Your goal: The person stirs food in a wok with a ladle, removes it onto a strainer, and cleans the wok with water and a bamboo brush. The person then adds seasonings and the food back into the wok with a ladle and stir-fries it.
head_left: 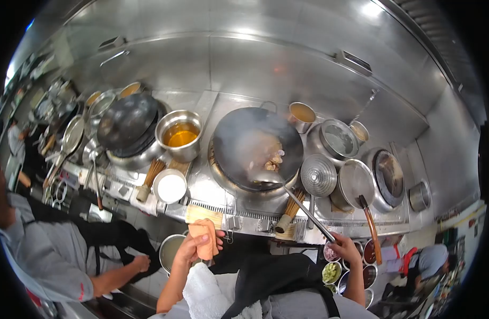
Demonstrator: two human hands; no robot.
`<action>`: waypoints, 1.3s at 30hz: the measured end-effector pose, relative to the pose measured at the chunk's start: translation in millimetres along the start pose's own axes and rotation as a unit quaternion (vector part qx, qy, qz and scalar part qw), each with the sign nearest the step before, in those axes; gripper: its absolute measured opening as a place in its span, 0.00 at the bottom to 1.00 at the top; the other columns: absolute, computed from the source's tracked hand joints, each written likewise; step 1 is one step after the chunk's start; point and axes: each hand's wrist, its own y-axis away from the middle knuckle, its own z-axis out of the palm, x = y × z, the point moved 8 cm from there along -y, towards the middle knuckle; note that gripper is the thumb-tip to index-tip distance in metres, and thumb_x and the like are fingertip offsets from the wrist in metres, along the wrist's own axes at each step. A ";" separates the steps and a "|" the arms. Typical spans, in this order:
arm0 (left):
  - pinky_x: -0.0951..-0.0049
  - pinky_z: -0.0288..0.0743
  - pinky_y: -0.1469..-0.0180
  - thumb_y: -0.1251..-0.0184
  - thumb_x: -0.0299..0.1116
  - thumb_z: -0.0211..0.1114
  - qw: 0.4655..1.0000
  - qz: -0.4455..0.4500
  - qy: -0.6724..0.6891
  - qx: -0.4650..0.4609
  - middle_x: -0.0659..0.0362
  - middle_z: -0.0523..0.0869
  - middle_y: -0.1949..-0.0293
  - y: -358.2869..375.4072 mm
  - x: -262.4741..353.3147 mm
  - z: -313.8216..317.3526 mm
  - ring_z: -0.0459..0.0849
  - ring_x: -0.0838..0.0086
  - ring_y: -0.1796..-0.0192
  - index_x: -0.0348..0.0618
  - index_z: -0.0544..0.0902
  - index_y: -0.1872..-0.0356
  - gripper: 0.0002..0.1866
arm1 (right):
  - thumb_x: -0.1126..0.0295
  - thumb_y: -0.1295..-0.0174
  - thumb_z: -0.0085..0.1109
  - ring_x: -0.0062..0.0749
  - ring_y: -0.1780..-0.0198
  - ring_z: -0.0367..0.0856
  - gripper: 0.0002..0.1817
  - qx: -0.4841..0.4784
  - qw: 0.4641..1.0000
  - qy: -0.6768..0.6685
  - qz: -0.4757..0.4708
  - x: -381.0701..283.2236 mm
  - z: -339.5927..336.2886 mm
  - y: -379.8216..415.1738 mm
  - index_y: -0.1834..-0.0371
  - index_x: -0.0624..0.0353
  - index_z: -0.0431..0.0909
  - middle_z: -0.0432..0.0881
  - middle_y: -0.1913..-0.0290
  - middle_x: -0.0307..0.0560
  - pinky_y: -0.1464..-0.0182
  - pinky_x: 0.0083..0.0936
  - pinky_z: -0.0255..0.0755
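Observation:
At the lower middle, my left hand [190,248] is closed around a folded orange cloth [204,239], with a white towel [204,290] hanging just below. My right hand [346,249] grips the metal handle of a long ladle [311,215]. The ladle's bowl rests inside a large black wok [236,138] on the stove, touching or close to some browned food pieces [274,161]. Smoke or steam rises from the wok and blurs part of its inside.
Left of the wok stand a pot of yellow oil [181,136], a white-filled bowl [170,186] and another black wok [127,122]. A perforated skimmer [319,174] and a strainer [356,182] lie right. A co-worker [69,260] stands at left.

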 end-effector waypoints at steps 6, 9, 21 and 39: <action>0.55 0.90 0.49 0.34 0.38 0.77 0.997 -0.070 -0.001 -0.023 0.48 0.87 0.51 -13.7 -12.3 -4.8 0.91 0.58 0.53 0.34 0.78 0.40 0.28 | 0.64 0.31 0.69 0.31 0.65 0.81 0.31 0.118 0.990 0.026 -0.070 -17.6 78.4 -71.0 0.27 0.63 0.76 0.87 0.63 0.48 0.56 0.31 0.76; 0.56 0.90 0.50 0.35 0.37 0.78 0.994 -0.095 -0.018 -0.054 0.50 0.87 0.53 -16.8 -19.8 -9.9 0.91 0.60 0.55 0.34 0.78 0.41 0.27 | 0.65 0.28 0.66 0.15 0.70 0.70 0.29 0.135 0.981 -0.131 -0.049 -4.3 128.8 -100.8 0.26 0.62 0.74 0.73 0.73 0.31 0.67 0.20 0.68; 0.56 0.89 0.49 0.34 0.38 0.76 0.993 -0.099 -0.003 -0.057 0.48 0.88 0.52 -15.0 -52.9 -20.6 0.91 0.58 0.54 0.34 0.76 0.36 0.30 | 0.58 0.27 0.66 0.26 0.75 0.76 0.20 0.215 0.965 -0.144 -0.043 -12.3 196.0 -61.2 0.46 0.65 0.79 0.78 0.74 0.42 0.67 0.30 0.75; 0.61 0.76 0.35 0.31 0.36 0.76 0.774 0.267 -0.570 -0.068 0.51 0.85 0.41 85.6 -276.1 204.3 0.82 0.63 0.39 0.30 0.81 0.40 0.25 | 0.46 0.21 0.55 0.47 0.43 0.85 0.31 0.126 0.959 -0.233 -0.099 143.2 210.7 352.1 0.27 0.59 0.76 0.87 0.43 0.58 0.39 0.39 0.77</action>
